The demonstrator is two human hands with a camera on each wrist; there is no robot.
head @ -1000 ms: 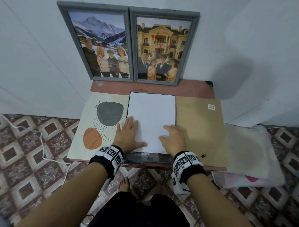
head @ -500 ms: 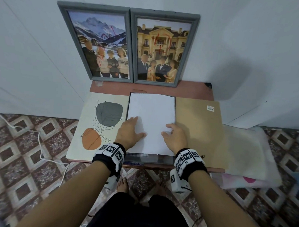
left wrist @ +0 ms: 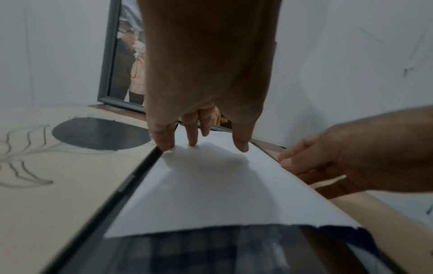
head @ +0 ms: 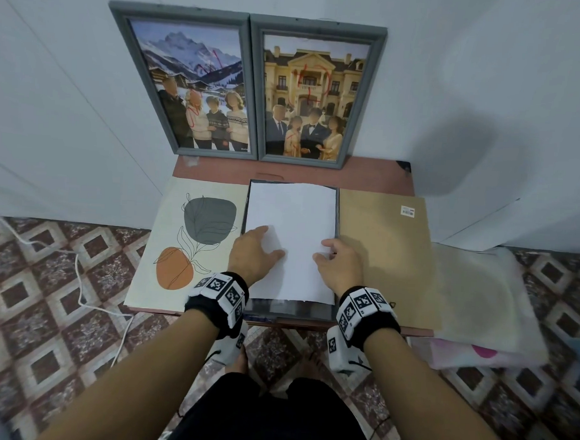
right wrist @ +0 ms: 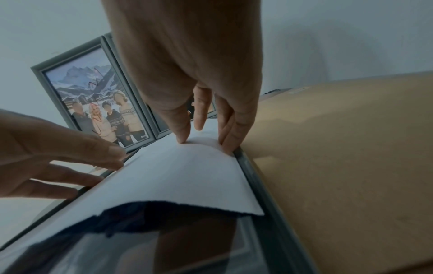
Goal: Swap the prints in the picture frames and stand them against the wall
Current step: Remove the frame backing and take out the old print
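1. A white sheet [head: 293,233] lay face down in a dark frame [head: 288,312] flat on the table [head: 367,175], between a leaf print [head: 185,235] and a brown backing board [head: 383,257];
2. The left hand [head: 252,256] pressed its left edge, fingers extended, fingertips [left wrist: 164,142] down;
3. The right hand [head: 338,265] pressed its right edge likewise;
4. Two grey framed photographs [head: 195,82] [head: 315,94] stood against the wall.

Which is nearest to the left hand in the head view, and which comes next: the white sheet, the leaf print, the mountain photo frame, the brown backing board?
From the left hand:
1. White sheet: under its fingertips, touching.
2. Leaf print: flat, just to its left.
3. Brown backing board: flat, beyond the sheet and the right hand.
4. Mountain photo frame: standing against the wall, farthest.
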